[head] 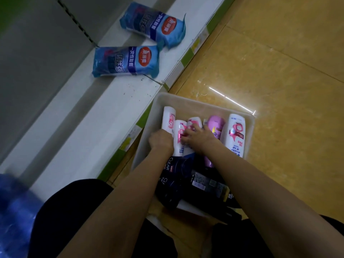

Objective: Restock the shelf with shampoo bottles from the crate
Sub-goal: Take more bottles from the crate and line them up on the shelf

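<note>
At the far left, a blurred blue plastic shape [14, 211] fills the lower corner. Next to it runs the white bottom shelf [104, 112], edged with a green and white price strip, and on it lie two blue packets with red oval labels: one [126, 61] flat near the middle, the other [154, 25] further back and tilted, the two just beside each other at one corner.

To the right of the shelf, a translucent white crate [186, 100] sits on the yellow tiled floor [279, 71], close against the shelf edge. Shampoo bottles lie in it side by side. The left hand [161, 140] is curled round the lower end of the leftmost white and pink bottle [169, 118]. Just beside that lies a second white and pink bottle [179, 140], and the right hand [197, 137] rests across it and a third white and pink bottle [194, 122], fingers bent over them; whether it actually grips either one cannot be told. Further right lies a purple bottle [216, 123], partly under the right wrist, then a taller white bottle with a red swirl [235, 135] against the crate's right wall. Nearer the person, under both forearms, dark CLEAR bottles [178, 170] lie across the crate's near end
</note>
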A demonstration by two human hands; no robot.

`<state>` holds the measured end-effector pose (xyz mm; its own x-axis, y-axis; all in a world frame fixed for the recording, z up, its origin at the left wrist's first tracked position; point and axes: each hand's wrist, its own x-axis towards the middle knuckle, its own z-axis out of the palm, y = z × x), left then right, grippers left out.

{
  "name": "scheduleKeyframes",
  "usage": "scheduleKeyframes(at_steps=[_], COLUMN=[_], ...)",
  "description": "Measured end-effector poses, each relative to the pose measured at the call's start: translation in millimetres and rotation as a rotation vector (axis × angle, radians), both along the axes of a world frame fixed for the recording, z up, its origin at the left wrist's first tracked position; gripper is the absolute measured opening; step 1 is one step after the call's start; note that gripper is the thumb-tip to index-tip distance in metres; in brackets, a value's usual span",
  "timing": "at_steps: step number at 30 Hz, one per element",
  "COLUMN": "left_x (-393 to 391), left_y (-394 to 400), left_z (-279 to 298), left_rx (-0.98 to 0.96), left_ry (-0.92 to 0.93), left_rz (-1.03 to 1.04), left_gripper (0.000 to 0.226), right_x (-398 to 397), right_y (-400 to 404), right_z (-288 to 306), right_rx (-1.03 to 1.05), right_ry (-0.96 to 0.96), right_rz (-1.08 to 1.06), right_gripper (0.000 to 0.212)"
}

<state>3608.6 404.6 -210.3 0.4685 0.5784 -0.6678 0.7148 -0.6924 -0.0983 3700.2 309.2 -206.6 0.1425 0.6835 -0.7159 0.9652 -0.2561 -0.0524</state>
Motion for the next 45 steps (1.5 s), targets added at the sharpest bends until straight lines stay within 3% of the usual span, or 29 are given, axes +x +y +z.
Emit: scheduleKeyframes(at_steps=[4,13,19,22,26,31,33,38,45], left_x=[-7.8,-14.7,-12.4,-11.5,-9.9,-6.2,-7.1,-7.9,-9.2], left_y=[-3.0,7.2,10.6,13.5,19.0,27.6,29.9,34.0,33.2], left_z=[-6.4,4.9,25.7,34.8,45.1,61.7,70.7,103.2,198.3], left_rx=[-0.207,-0.275,-0.328,-0.285,-0.206,-0.128,-0.106,-0.066,-0.056], left_ry=[-0.086,-0.268,-0.45,-0.484,-0.518,-0.526,-0.501,-0.527,-0.647], left_rz=[0.302,0.487,0.607,0.578,0.553,0.602,0.594,0.611,0.573], left_gripper=[0.06,0.057,0.051,0.05,0.048,0.052,0.053,0.057,0.055], right_x=[1.5,5.2,-8.6,-6.3,-5.7,-9.3,-10.0,-2.0,0.6], right_y=[3.4,-2.8,-6.1,-6.8,-5.3,0.0,2.7,11.1,11.5], right_z=[1.4,5.7,3.4,3.1,10.2,21.7,27.1,66.4,174.4], right_rx=[-0.033,-0.026,0.102,0.137,0.026,0.088,0.146,0.374,0.544], right_ry=[-0.055,-0.11,-0.076,-0.01,-0.021,0.007,0.024,0.285,0.431], right_rz=[0.1,0.253,0.297,0.272,0.249,0.206,0.107,-0.56,-0.848], right_gripper=[0.054,0.086,0.045,0.043,0.047,0.05,0.05,0.055,0.049])
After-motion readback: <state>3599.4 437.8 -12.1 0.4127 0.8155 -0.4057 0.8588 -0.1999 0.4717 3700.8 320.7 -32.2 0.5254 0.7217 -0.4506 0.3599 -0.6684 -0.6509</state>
